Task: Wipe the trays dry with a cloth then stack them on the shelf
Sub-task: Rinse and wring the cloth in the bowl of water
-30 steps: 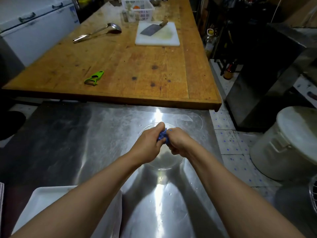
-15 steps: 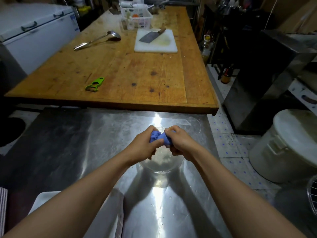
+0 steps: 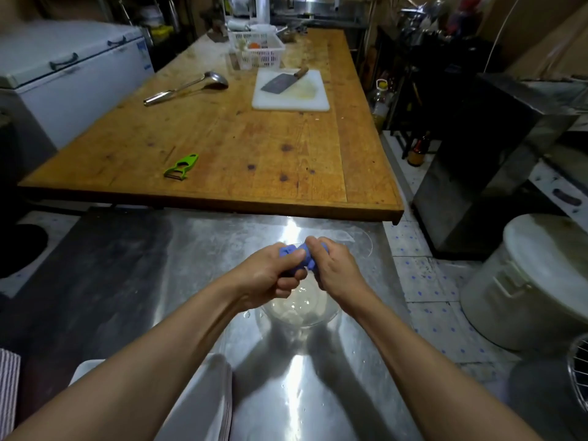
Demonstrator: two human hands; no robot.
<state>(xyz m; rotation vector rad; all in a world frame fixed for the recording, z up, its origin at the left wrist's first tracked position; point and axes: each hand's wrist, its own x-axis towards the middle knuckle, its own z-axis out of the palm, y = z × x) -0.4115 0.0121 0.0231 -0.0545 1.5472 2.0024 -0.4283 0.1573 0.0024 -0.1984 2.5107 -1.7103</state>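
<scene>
Over a clear bowl (image 3: 300, 308) on the steel worktop (image 3: 191, 281), both hands' fingers (image 3: 291, 254) clamp a blue cloth (image 3: 297, 253); stacked trays (image 3: 206, 405) sit nearer, under the left forearm.

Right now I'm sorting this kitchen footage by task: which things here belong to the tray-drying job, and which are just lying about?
Job:
blue cloth, gripped by left hand and right hand
clear bowl beneath them
trays

Lying about:
green peeler
ladle
cleaver on cutting board
white basket
</scene>
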